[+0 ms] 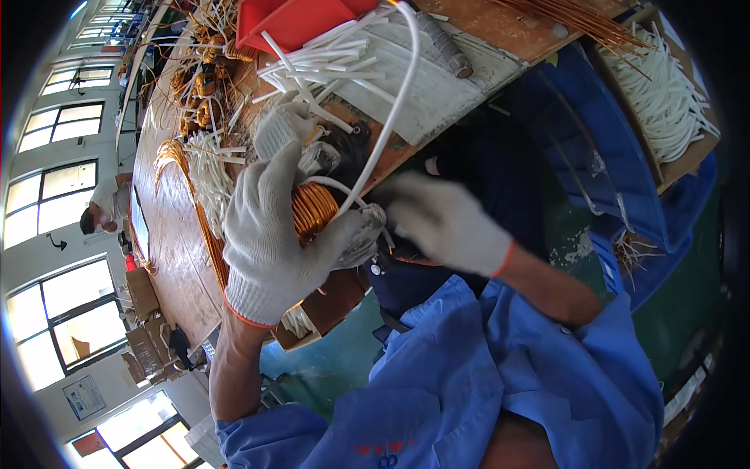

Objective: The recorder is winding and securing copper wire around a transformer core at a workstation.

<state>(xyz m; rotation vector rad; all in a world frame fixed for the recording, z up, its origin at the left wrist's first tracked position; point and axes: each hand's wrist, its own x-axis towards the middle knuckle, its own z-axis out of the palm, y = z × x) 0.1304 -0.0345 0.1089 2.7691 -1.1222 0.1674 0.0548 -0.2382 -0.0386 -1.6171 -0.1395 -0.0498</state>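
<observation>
Here, left hand [269,230]: in a white knit glove with an orange cuff edge, you grasp the copper coil [314,209] between fingers and thumb.
Right hand [445,223]: gloved alike and blurred by motion, just right of the coil; I cannot tell whether your fingers grip anything.
Coil position: in front of you at the near edge of the table [176,223], its orange-brown turns showing beside your left thumb.
White tube [402,94]: arching from the top of the view down to the coil; how its lower end is joined is unclear.
Ahead of you: a pile of cut white tubing [336,59] beside a red tray [293,19], with a dark cylinder [445,48] to its right.
Your left: a bundle of copper wire [205,227] along the table, wound coils [205,82] farther back, and another person [109,207] beyond.
Your right: a blue bin [574,144] and a cardboard box [695,160] full of long white tubes [660,98].
</observation>
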